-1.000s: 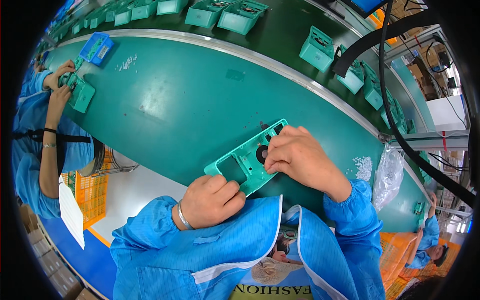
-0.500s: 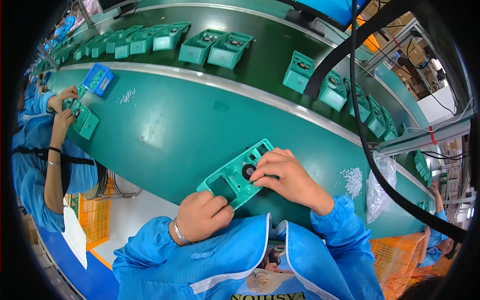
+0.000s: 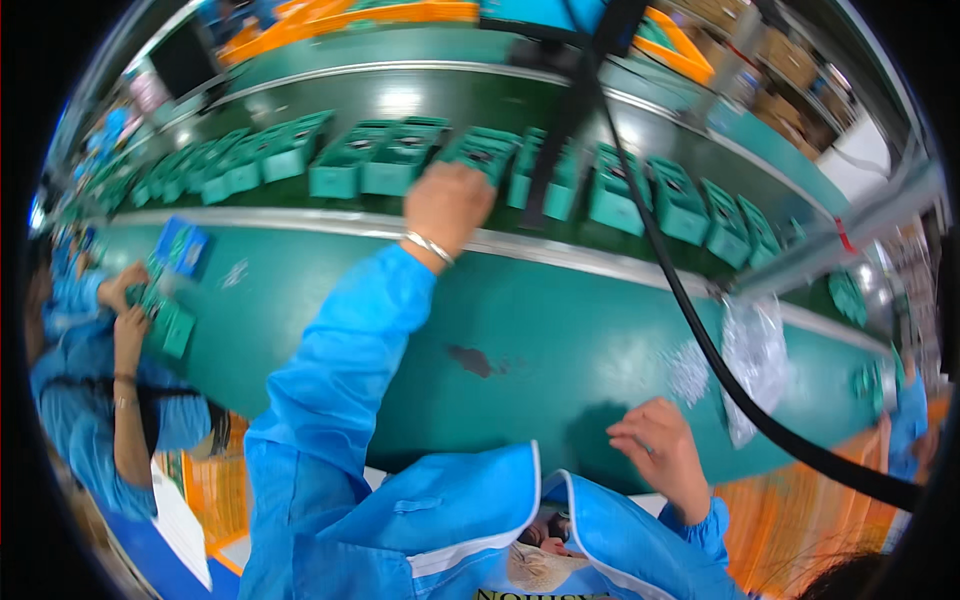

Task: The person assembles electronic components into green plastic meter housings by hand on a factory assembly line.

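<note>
2 hands (image 3: 447, 205) (image 3: 660, 455) of the wearer show. 1 black cable (image 3: 700, 340) and 1 plastic bag (image 3: 755, 355) are there too.

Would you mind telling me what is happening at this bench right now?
A person in a blue coat reaches the left hand out across the green table to the row of green trays on the dark belt beyond it; whether it grips one cannot be told. The right hand rests near the table's near edge, fingers loosely curled and empty, beside a clear plastic bag. To the left, a co-worker's hands handle a similar green part.
</note>
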A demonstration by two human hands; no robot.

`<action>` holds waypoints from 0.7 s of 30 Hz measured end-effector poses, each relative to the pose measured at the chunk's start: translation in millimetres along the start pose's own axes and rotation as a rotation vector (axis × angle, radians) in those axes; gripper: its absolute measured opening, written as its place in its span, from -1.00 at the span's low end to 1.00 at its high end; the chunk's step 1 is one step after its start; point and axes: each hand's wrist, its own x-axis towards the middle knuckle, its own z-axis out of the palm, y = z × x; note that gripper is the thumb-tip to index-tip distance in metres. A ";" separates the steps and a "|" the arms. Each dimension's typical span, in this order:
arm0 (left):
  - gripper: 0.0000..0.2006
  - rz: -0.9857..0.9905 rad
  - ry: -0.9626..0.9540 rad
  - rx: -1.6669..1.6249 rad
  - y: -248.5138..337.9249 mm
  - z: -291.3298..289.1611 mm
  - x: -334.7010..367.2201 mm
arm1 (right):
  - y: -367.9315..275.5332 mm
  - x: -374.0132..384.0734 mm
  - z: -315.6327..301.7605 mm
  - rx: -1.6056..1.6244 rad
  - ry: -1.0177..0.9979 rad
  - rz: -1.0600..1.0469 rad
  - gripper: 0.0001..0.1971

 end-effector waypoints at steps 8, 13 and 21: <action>-0.81 -0.032 -0.058 0.041 -52.3 26.8 28.7 | 61.3 -5.0 -38.2 -0.061 0.379 0.298 -0.88; -0.66 -0.043 0.013 0.170 -102.8 -0.8 14.2 | 100.2 19.0 -46.0 -0.247 0.398 0.253 -0.91; -0.61 -0.106 -0.177 0.230 -119.6 -13.3 -4.8 | 111.8 37.7 -32.0 -0.369 0.301 0.110 -0.92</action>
